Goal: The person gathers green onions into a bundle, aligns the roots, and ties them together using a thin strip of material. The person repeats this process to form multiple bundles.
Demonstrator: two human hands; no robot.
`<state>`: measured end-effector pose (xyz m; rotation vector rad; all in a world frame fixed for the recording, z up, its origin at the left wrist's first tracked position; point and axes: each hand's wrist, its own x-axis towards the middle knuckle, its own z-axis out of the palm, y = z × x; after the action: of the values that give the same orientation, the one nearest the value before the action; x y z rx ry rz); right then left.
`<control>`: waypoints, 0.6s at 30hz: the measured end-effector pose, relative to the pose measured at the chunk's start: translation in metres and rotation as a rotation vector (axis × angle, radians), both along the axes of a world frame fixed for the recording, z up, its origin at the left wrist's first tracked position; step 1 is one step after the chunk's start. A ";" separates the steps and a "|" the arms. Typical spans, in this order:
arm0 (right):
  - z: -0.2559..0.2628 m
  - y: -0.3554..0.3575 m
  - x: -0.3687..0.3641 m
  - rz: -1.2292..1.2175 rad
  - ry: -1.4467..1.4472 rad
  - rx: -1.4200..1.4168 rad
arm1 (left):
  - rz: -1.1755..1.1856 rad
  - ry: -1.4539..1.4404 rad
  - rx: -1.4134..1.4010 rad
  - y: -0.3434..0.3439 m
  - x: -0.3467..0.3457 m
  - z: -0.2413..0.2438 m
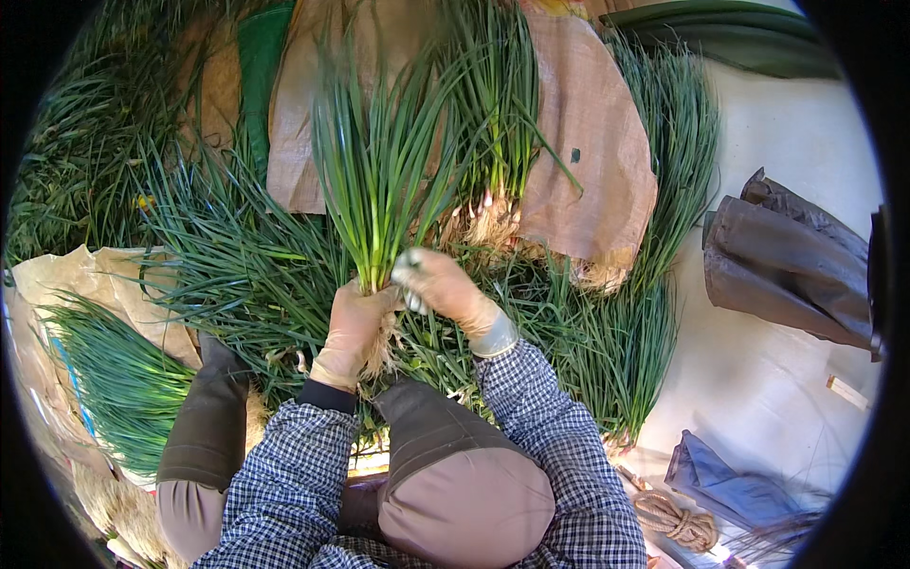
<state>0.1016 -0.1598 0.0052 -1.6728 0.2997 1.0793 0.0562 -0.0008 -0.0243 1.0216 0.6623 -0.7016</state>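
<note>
My left hand [353, 321], in a thin pale glove, is closed around the base of an upright bunch of green onions [380, 192], with the stringy roots [384, 348] hanging below it. My right hand [437, 284], gloved too and slightly blurred, is at the right side of the same stalks, its fingers bent; whether it grips anything cannot be told. Beyond it a second bunch of green onions [498, 135] lies on brown woven sacking [586, 156], roots towards me. Loose green leaves [234, 249] are spread under and around my hands.
More green onions lie in a pile [92, 142] at the upper left, in a bundle [128, 384] at the lower left and along the right [633, 341]. Dark brown folded material [789, 263], a blue-grey cloth [732, 484] and a coiled rope [675, 518] lie on the pale surface at right.
</note>
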 end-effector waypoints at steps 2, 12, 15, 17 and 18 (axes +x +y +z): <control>0.002 -0.009 -0.011 -0.529 -0.117 0.345 | -0.048 -0.009 0.091 0.002 -0.002 -0.004; -0.018 0.023 -0.020 0.390 -0.864 -0.559 | -0.053 -0.126 0.153 0.000 -0.003 -0.007; -0.028 -0.008 -0.015 0.020 -0.659 -0.619 | 0.061 0.125 -0.082 0.002 0.004 0.013; -0.015 -0.025 -0.014 -0.238 -0.503 -0.575 | 0.094 0.153 -0.139 0.007 0.004 0.009; -0.011 -0.024 -0.019 -0.418 -0.329 -0.296 | 0.067 0.154 -0.119 0.008 0.007 0.010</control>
<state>0.0827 -0.1841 -0.0054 -1.9054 0.5843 0.4552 0.0628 0.0076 -0.0146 0.8378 0.7755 -0.7575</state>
